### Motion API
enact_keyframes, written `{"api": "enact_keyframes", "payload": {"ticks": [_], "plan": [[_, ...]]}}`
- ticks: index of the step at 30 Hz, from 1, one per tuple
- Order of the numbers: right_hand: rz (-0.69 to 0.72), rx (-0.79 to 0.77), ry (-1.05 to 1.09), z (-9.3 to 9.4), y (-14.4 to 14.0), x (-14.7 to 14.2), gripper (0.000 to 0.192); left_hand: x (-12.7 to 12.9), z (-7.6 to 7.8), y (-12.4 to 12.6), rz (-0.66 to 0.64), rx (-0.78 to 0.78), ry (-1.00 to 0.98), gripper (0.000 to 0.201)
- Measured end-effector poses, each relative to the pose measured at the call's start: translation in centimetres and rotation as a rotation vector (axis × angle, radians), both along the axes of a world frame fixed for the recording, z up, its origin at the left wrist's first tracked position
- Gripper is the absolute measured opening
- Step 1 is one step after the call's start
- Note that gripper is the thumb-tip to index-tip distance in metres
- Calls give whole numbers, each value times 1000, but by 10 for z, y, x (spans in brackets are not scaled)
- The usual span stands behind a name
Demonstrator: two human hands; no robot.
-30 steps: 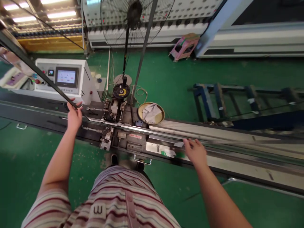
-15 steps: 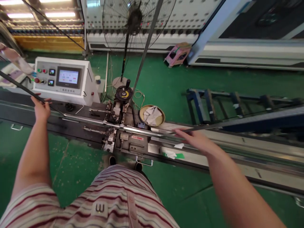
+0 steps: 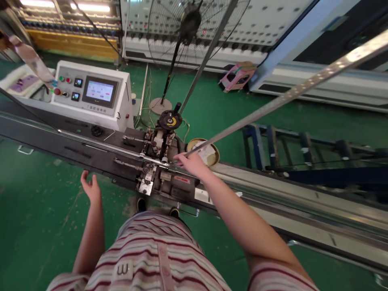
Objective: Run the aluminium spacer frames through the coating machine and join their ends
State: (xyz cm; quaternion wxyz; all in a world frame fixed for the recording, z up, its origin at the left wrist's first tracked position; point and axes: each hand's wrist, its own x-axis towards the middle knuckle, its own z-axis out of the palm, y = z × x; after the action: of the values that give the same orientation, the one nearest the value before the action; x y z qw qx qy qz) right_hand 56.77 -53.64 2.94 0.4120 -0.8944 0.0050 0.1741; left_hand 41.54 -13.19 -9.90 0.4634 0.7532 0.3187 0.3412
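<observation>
My right hand [image 3: 194,165] is closed around the lower end of a long grey metal bar with small holes [image 3: 273,104], just right of the clamping rollers [image 3: 154,155]. The bar slopes up toward the upper right. My left hand [image 3: 91,189] is empty, its thumb and fingers apart, in front of the bench's near edge. A thin metal strip [image 3: 100,146] lies along the dark bench and runs into the rollers. At the far left a dark bar [image 3: 27,109] slants down to the bench. Whether these bars are joined, I cannot tell.
A control box with a lit screen [image 3: 100,93] and a bottle [image 3: 33,60] stand at the left. Behind the rollers are a black handwheel [image 3: 170,120], a round tin with cloth [image 3: 216,151] and a standing fan [image 3: 190,22]. Beyond lie a pink stool [image 3: 238,76] and blue rack [image 3: 257,141].
My left hand has let go of the dark bar and drawn back off the bench. My right hand has moved left to the rollers, and its bar now tilts steeply upward. The view has shifted.
</observation>
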Motion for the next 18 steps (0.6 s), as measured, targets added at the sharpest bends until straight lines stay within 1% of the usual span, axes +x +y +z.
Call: {"api": "enact_keyframes", "payload": {"ticks": [1,3,5,8,9,11,14,16,18], "plan": [[14,7,-1,0,15,4,33,-10,-9,-2,19,-33,8,49],[34,16,-4,2,45,10,31,-25,-18,3,29,-51,20,47],[57,18,-10,4,75,16,30,-33,-17,15,17,-41,31,46],[89,25,-27,5,120,25,31,-28,-4,33,-36,-76,28,45],[99,32,-35,6,134,28,32,-22,1,35,-54,-108,18,46],[108,53,-51,7,162,31,33,-1,10,37,-83,-187,-15,50],[101,101,-50,13,191,32,34,46,21,32,-103,-331,-68,65],[90,152,-32,21,194,30,33,79,29,27,-98,-481,-88,68],[62,230,-7,33,182,25,31,106,40,22,-100,-639,-88,61]]}}
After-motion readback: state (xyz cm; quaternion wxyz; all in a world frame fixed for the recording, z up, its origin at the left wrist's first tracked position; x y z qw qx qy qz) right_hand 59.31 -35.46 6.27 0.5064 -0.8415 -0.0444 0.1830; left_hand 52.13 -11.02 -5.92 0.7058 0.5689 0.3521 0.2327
